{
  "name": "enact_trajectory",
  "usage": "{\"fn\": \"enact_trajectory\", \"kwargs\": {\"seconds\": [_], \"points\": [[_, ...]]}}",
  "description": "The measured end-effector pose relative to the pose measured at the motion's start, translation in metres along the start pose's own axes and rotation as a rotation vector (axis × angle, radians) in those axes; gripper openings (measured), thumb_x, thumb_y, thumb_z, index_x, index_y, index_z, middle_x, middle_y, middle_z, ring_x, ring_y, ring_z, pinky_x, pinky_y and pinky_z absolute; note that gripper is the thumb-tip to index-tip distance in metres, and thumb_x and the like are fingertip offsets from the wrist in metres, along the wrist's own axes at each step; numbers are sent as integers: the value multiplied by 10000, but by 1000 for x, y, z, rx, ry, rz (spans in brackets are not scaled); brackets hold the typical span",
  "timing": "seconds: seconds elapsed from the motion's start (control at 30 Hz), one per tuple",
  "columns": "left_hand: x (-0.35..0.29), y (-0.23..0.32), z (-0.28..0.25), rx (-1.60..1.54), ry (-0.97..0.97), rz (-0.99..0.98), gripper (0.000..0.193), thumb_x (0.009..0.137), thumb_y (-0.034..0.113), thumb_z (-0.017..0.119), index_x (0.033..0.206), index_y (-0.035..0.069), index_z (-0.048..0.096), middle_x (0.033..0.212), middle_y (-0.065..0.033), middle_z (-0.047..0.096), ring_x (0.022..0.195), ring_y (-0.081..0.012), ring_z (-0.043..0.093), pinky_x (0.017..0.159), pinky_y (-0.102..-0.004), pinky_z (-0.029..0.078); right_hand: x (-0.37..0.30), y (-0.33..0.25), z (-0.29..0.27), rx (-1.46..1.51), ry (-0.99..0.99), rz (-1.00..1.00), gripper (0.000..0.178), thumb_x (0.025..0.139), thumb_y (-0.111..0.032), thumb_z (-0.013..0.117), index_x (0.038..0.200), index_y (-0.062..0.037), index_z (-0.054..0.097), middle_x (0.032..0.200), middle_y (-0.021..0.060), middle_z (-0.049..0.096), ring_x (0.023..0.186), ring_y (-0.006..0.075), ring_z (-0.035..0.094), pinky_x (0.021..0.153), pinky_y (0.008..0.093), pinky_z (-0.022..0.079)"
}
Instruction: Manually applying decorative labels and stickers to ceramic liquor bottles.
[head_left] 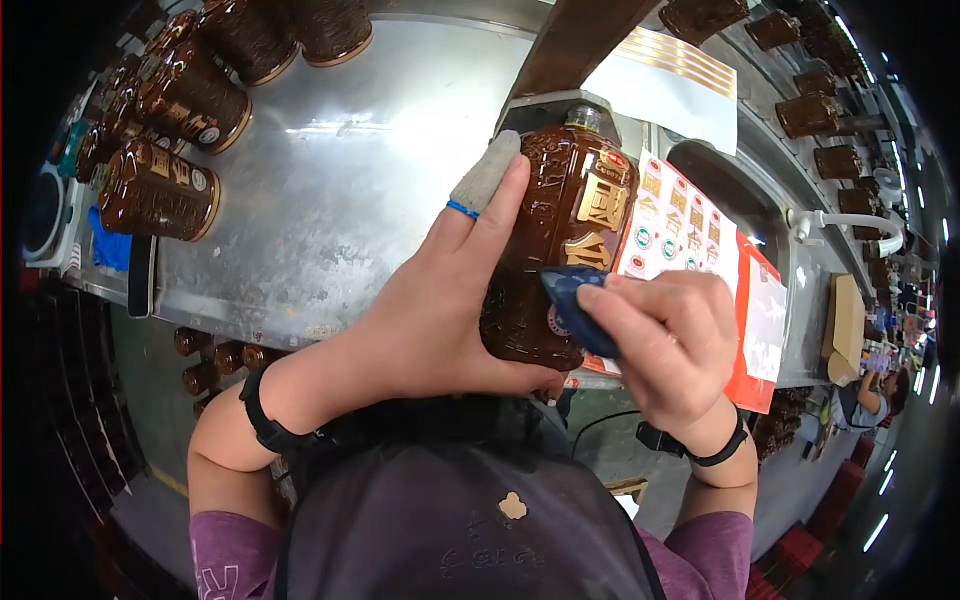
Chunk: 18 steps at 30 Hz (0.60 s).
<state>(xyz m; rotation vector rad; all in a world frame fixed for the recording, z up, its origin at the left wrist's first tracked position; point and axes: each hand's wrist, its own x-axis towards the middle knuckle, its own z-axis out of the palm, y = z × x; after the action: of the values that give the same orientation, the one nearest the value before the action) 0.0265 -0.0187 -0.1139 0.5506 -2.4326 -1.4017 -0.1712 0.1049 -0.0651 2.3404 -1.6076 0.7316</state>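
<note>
A dark brown bottle [530, 240] with raised gold characters and a clear neck lies tilted before me, its neck pointing away. My left hand [440, 270] grips it along its left side, thumb at the base; a grey finger cot [487, 175] with a blue band covers one fingertip. In my right hand [680, 345] a folded dark blue cloth [580, 310] is pinched between thumb and fingers. The cloth presses against the bottle's front, over the lower gold character. The bottle's far end rests by a grey metal holder [560, 100].
Several brown bottles [165, 190] stand at the left of the metal table [300, 230]. Sheets of gold and red stickers [680, 215] lie right of the bottle, over a red-edged sheet [760, 330]. A brown beam [575, 45] rises behind. More bottles line a conveyor at right; a person [868, 400] sits farther off.
</note>
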Motion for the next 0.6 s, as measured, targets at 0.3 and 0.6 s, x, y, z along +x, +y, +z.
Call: {"fn": "enact_trajectory", "kwargs": {"seconds": [0.3, 0.6], "points": [[3, 1, 0, 160, 57, 140, 1423, 591, 465, 918, 1564, -6, -7, 1495, -308, 284, 1359, -463, 347, 1106, -458, 382, -1, 18, -7, 129, 21, 307, 301, 696, -1, 741, 993, -51, 731, 771, 54, 608, 718, 214, 536, 627, 325, 410], [2, 3, -3, 186, 9, 107, 1431, 599, 450, 918, 1561, -7, -38, 1528, -310, 228, 1409, -463, 286, 1145, -459, 338, 33, 44, -4, 509, -4, 482, 197, 793, -105, 762, 962, -29, 693, 831, 96, 666, 775, 235, 647, 692, 346, 490]]}}
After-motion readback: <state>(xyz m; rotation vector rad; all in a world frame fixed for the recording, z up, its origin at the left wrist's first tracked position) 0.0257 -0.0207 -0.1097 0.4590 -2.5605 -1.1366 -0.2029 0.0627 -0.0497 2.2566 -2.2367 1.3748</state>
